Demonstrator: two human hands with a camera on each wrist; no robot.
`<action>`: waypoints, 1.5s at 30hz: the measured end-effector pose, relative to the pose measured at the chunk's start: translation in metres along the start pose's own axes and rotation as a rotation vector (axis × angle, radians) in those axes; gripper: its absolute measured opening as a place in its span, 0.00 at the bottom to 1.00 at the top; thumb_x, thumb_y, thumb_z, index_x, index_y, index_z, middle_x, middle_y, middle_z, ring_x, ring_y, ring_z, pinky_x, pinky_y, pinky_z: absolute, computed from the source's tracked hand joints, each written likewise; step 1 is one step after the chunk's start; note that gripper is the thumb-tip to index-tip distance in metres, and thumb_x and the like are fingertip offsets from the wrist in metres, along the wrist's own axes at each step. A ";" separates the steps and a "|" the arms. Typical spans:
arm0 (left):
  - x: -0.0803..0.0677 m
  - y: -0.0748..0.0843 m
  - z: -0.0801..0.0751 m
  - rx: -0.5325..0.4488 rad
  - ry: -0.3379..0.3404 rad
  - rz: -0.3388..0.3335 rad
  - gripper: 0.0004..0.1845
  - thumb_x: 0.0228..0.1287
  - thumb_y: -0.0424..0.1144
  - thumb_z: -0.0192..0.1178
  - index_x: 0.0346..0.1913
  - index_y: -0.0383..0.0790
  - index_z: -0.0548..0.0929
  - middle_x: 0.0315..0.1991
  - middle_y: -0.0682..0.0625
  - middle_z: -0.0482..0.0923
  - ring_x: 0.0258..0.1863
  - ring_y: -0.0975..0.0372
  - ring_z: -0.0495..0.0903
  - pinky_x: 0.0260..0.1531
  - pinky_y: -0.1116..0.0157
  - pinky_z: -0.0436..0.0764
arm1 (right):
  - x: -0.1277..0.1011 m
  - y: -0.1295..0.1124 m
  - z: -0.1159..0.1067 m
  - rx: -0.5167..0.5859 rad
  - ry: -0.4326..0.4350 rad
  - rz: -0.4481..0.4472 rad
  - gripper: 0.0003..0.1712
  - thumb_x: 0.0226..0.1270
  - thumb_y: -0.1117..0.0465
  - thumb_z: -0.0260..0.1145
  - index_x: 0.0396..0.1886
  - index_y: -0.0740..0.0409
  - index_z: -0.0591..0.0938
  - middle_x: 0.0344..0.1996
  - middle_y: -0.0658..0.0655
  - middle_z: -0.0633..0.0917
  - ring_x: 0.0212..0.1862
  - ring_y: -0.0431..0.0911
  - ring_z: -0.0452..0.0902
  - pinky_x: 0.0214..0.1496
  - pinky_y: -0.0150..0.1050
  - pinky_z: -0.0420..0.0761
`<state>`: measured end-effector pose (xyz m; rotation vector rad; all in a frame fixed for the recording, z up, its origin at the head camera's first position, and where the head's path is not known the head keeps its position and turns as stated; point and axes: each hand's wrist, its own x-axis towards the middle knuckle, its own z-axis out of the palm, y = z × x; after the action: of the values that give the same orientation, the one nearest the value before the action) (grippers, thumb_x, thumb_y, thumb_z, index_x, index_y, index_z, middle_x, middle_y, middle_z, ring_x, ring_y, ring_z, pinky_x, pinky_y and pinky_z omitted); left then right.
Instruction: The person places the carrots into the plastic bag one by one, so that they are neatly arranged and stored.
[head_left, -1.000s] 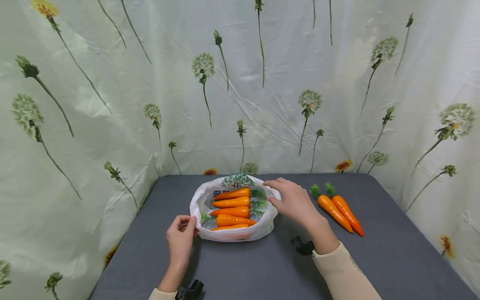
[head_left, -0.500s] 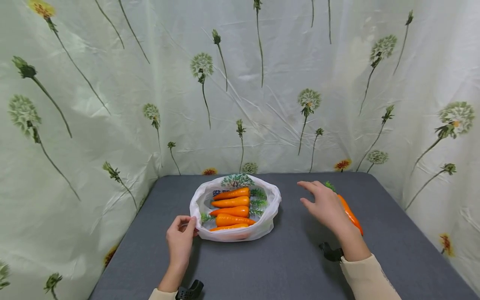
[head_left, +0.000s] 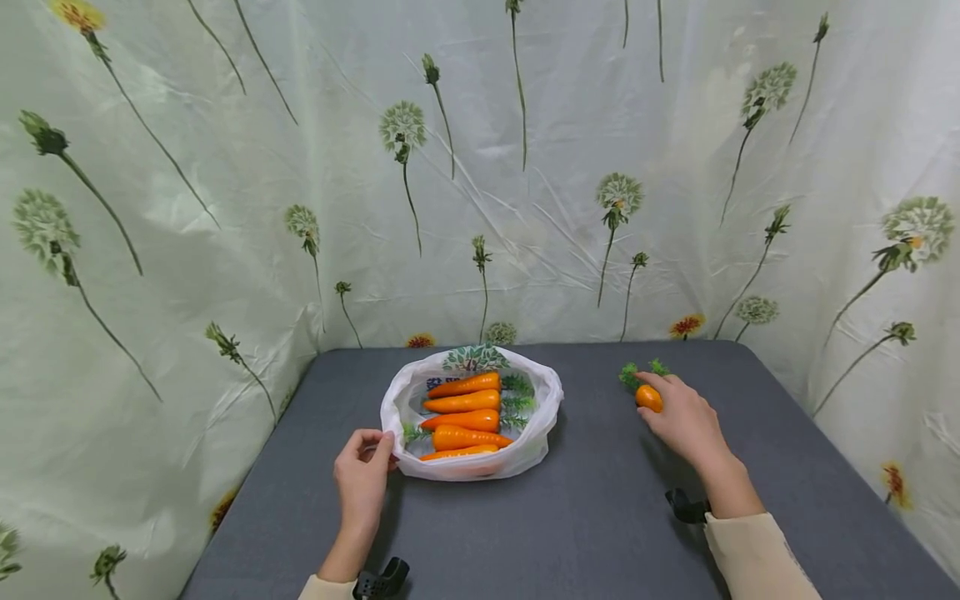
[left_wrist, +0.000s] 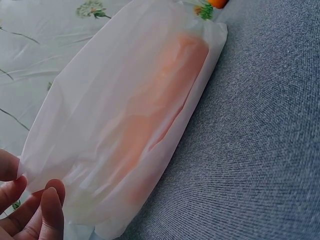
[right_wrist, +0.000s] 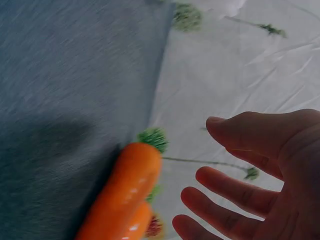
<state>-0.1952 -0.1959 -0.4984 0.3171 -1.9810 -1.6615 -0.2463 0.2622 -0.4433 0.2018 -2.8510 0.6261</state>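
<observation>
The left hand (head_left: 362,480) pinches the thin white plastic bag (head_left: 471,463) of carrots, mid-frame. The right hand (head_left: 686,421), fingers spread, hovers over two smooth orange toy carrots (right_wrist: 122,192) at right. They look light and hard; grab the thick middle.

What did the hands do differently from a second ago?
The right hand let go of the white bag's far rim and moved right, and is now over the two loose carrots on the grey table, fingers spread, not yet gripping. The left hand kept pinching the bag's near rim; the carrots inside did not move.
</observation>
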 end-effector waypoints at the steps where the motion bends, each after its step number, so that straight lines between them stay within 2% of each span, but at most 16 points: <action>1: 0.000 -0.001 0.000 0.001 0.001 0.000 0.10 0.68 0.40 0.67 0.38 0.35 0.82 0.35 0.41 0.80 0.24 0.57 0.81 0.25 0.69 0.83 | 0.001 0.003 0.002 -0.005 -0.008 0.008 0.35 0.65 0.59 0.71 0.71 0.55 0.73 0.59 0.72 0.75 0.41 0.61 0.79 0.33 0.57 0.79; 10: 0.001 -0.002 -0.001 0.010 -0.002 0.017 0.09 0.68 0.40 0.67 0.38 0.36 0.82 0.35 0.42 0.80 0.23 0.58 0.81 0.25 0.68 0.84 | 0.007 0.022 0.014 -0.006 -0.015 0.050 0.34 0.64 0.60 0.72 0.69 0.57 0.74 0.53 0.71 0.77 0.40 0.61 0.78 0.33 0.56 0.79; 17: 0.001 -0.003 0.000 0.017 0.003 0.021 0.08 0.68 0.38 0.66 0.38 0.35 0.82 0.35 0.42 0.80 0.23 0.58 0.80 0.24 0.68 0.83 | 0.010 0.028 0.018 -0.015 -0.060 0.090 0.34 0.63 0.60 0.73 0.69 0.58 0.75 0.54 0.72 0.77 0.43 0.63 0.78 0.34 0.58 0.79; 29: -0.002 0.000 0.001 0.023 -0.010 0.014 0.09 0.68 0.39 0.67 0.38 0.36 0.82 0.35 0.42 0.79 0.24 0.57 0.80 0.25 0.69 0.84 | 0.011 0.032 0.025 -0.024 -0.109 0.093 0.32 0.63 0.63 0.72 0.67 0.56 0.76 0.47 0.66 0.82 0.36 0.55 0.78 0.29 0.49 0.77; 37: -0.005 0.000 0.000 0.034 -0.009 0.014 0.10 0.68 0.40 0.67 0.38 0.35 0.82 0.36 0.41 0.79 0.24 0.57 0.79 0.26 0.70 0.83 | 0.009 0.032 0.026 -0.021 -0.174 0.095 0.40 0.58 0.59 0.77 0.71 0.56 0.73 0.49 0.67 0.82 0.38 0.56 0.77 0.33 0.54 0.76; 45: -0.005 0.004 0.000 0.038 -0.017 0.025 0.11 0.68 0.41 0.67 0.39 0.35 0.82 0.37 0.41 0.79 0.24 0.55 0.79 0.26 0.70 0.83 | 0.014 0.030 0.027 -0.026 -0.211 0.101 0.44 0.56 0.58 0.78 0.73 0.57 0.70 0.50 0.67 0.82 0.38 0.55 0.78 0.33 0.55 0.76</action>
<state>-0.1900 -0.1925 -0.4957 0.2912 -2.0231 -1.6178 -0.2699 0.2764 -0.4754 0.1275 -3.0871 0.6205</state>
